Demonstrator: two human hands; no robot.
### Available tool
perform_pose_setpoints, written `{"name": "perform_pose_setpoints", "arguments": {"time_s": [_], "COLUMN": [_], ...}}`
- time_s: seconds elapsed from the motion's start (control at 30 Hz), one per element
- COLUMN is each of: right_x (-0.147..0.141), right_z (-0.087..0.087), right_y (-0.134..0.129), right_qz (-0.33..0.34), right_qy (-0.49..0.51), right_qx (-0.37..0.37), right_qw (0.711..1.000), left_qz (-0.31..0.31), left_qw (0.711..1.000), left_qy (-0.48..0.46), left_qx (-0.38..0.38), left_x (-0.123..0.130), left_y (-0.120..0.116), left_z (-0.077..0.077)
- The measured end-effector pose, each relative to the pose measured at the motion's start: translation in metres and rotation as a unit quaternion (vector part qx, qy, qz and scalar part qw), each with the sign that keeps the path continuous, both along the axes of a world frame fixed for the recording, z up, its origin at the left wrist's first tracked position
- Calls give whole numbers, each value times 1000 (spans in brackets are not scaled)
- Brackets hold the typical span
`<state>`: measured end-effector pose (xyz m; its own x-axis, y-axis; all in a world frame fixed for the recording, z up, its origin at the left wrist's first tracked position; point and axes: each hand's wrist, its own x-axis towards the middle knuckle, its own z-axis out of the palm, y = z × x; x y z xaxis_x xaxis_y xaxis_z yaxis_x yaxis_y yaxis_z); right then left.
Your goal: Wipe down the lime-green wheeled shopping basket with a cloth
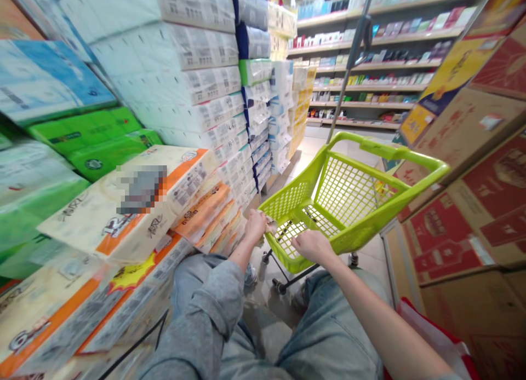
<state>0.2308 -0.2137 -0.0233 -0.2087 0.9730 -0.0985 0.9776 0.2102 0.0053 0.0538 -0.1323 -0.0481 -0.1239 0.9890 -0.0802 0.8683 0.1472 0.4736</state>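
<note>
"While you bend over the green cart [361, 233], where is it?"

"It stands right in front of you, between the white packs [213, 54] and the red boxes [444, 237]. You can see through the holes in its basket."

"What are your fingers doing?"

"Your left hand [255, 226] is bent at the cart's corner, by something small and pale. Its fingertips hide, so I cannot tell how far open they are or what they hold. Your right hand [313, 246] is curled up like a fist by the near rim. I cannot tell if it holds anything."

"What about the long shelves [386, 41]?"

"They have rows of little boxes [425, 27]."
</note>
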Motion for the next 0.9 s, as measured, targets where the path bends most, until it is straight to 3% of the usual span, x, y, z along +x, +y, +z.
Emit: {"name": "perform_pose_setpoints", "arguments": {"time_s": [0.17,0.37,0.53,0.67,0.77,0.9], "right_x": [9,24,30,20,14,17], "right_z": [3,2,5,2,-5,-13], "right_y": [-1,7,14,7,1,3], "right_qz": [3,-23,-26,60,118,144], "right_qy": [4,-5,8,45,18,-12], "right_qx": [7,-10,-33,-104,-77,-40], "right_qw": [1000,1000,999,992,990,989], "left_qz": [60,72,121,131,115,89], "left_qw": [996,995,991,989,992,994], "left_qy": [-59,-64,-62,-61,-58,-61], "left_qx": [6,2,10,3,1,-11], "left_x": [3,11,25,32,30,22], "left_y": [-10,-19,-28,-30,-27,-21], "left_z": [-8,-11,-11,-10,-9,-6]}}
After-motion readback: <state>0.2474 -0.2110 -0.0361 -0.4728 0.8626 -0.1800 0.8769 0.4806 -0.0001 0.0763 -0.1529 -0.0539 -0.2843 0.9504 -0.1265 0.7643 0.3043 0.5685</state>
